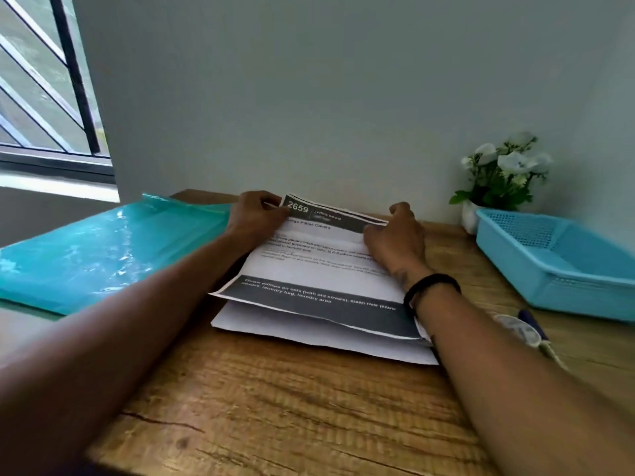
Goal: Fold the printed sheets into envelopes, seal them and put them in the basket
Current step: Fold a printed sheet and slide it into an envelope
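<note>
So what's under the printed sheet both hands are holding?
Under the printed sheet, more white paper juts out at its near edge, lying on the wooden table. How many sheets, and whether they are printed, is covered.

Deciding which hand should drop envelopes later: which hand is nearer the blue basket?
Right. The right hand on the printed sheet sits closer to the blue basket; the left hand holds the sheet's far-left corner.

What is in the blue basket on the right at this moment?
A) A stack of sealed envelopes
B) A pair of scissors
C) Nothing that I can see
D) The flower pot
C: the blue basket shows only its bare mesh floor and walls, while the printed sheet is on the table, with both hands at its far corners.
</note>
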